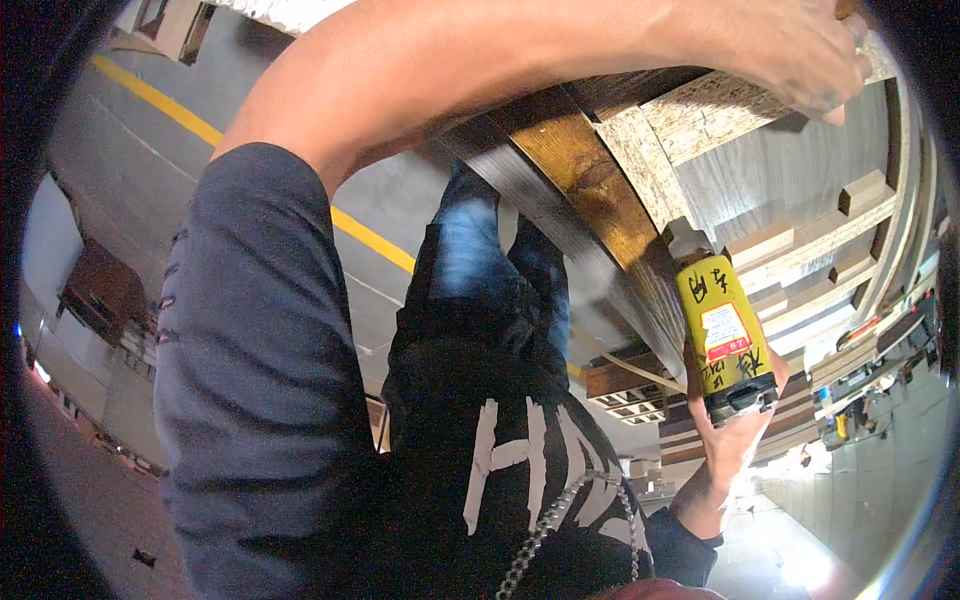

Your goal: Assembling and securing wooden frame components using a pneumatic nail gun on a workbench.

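Clamping the yellow nail gun [725,335], right hand [735,430] sits half hidden; left hand [800,50] presses chipboard [700,115].

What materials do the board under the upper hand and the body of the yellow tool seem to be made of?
The board looks like raw chipboard: pale, speckled with pressed flakes, unfinished. The yellow tool has a smooth painted or plastic casing, which one I cannot tell, scuffed and marked, with a black lower end.

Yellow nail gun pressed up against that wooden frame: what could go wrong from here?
1. The left hand rests on the wooden frame further along from the yellow nail gun; a stray fastener could possibly reach it.
2. The right hand holds the tool low on its body, so recoil might twist it off the joint.
3. The view is steeply tilted, so aim is hard to judge.
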Motion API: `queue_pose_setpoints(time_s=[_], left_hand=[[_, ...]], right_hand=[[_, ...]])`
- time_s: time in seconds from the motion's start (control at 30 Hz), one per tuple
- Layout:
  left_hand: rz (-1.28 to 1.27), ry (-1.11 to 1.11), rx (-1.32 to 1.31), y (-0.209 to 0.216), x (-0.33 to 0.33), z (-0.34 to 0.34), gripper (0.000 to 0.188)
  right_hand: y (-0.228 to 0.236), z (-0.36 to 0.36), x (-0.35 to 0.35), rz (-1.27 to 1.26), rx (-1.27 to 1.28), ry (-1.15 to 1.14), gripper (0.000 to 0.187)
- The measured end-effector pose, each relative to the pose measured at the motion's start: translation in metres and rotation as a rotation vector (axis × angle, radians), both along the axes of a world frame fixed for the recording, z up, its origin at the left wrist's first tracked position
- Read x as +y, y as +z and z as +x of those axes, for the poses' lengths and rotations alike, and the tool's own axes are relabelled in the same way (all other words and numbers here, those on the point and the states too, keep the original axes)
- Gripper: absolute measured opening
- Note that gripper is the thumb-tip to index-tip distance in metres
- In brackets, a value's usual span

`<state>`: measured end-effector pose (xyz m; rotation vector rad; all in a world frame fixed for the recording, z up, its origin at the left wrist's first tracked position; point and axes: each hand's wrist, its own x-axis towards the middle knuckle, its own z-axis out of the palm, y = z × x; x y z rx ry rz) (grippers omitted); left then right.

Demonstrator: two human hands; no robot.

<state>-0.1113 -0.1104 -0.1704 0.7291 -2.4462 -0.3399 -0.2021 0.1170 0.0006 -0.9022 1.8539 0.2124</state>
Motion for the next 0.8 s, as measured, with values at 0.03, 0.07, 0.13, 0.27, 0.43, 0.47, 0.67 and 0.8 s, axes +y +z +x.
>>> queue_pose_setpoints(time_s=[0.03,0.07,0.13,0.27,0.43,0.47,0.67,0.8], left_hand=[[-0.068,0.024,-0.017,0.000,0.000,0.002,0.047],[-0.136,0.047,-0.034,0.000,0.001,0.003,0.047],[-0.100,0.031,-0.014,0.000,0.000,0.004,0.048],[-0.066,0.045,-0.020,-0.003,0.000,0.002,0.047],[0.004,0.010,-0.087,0.005,0.000,0.005,0.032],[0.063,-0.040,-0.163,0.016,-0.001,0.012,0.029],[0.131,-0.117,-0.249,0.018,-0.006,0.014,0.028],[0.238,-0.162,-0.094,0.014,-0.005,0.011,0.030]], right_hand=[[-0.001,-0.002,0.001,-0.009,0.023,0.049,0.073],[-0.002,-0.004,0.002,-0.019,0.047,0.098,0.073],[-0.002,-0.003,0.002,0.018,0.063,0.069,0.073],[-0.002,-0.007,-0.008,0.044,0.058,0.110,0.075],[-0.002,-0.013,-0.020,-0.024,0.048,0.241,0.073],[-0.001,-0.014,-0.022,-0.101,-0.007,0.280,0.071],[-0.013,-0.002,-0.042,-0.221,-0.125,0.258,0.070],[-0.018,-0.002,-0.042,-0.395,-0.015,0.487,0.070]])
